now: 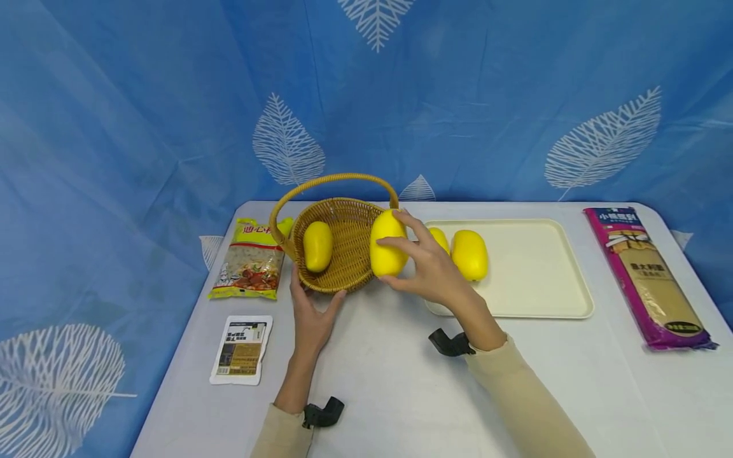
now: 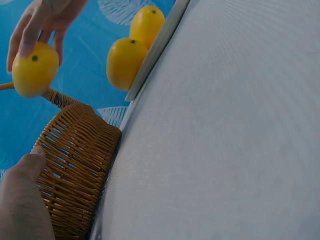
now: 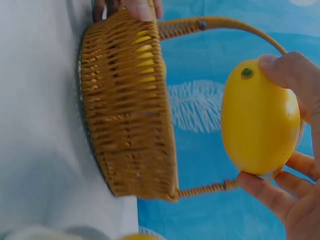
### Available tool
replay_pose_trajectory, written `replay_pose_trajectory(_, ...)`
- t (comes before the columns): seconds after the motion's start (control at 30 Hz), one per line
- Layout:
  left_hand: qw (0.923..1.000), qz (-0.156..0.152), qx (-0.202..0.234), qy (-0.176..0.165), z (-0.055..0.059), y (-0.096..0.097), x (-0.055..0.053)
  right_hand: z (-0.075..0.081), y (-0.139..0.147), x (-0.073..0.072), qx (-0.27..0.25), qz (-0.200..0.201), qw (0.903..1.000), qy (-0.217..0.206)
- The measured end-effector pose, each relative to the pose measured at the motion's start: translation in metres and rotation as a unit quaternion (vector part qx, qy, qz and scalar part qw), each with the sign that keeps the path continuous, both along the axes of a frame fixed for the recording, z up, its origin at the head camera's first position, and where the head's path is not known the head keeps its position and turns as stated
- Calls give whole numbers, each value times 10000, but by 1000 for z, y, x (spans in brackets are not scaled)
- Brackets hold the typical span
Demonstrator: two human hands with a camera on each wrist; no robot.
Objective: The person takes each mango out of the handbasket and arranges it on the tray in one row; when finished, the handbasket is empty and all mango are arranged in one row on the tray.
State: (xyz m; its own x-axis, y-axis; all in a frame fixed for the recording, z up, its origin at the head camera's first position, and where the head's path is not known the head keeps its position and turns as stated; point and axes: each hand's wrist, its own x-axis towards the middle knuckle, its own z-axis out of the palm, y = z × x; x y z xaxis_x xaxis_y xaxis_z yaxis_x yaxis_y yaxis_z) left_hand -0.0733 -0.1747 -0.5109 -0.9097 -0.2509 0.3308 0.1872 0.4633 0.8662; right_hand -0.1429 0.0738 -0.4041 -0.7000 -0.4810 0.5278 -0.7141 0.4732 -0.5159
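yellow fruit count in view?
4: one yellow fruit in the right hand, another in the basket, two more on the tray. Others could be hidden behind the held one.

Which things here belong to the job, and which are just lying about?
Seemingly part of the job:
yellow fruit in the right hand
basket, gripped by the left hand, one fruit inside
tray with two fruits

Seemingly just lying about:
yellow bag
white packet
purple packet

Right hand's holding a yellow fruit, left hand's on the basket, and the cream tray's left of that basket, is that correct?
No, the cream tray is right of the basket, as the head view shows; the rest stands.
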Motion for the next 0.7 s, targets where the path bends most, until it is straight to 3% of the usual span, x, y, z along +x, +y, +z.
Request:
replay_pose_trajectory(0.33, 9999, 87, 47, -135, 3, 2, 1, 3, 55, 10, -365, -494, 9981, 105)
replay_pose_trajectory(0.47, 9999, 81, -7, -128, -2, 0, 0, 2, 78, 11, -385, -606, 9974, 102)
replay_pose_trajectory(0.7, 9997, 89, 142, -152, -2, 1, -1, 0, 109, 9, -245, -799, 9965, 82)
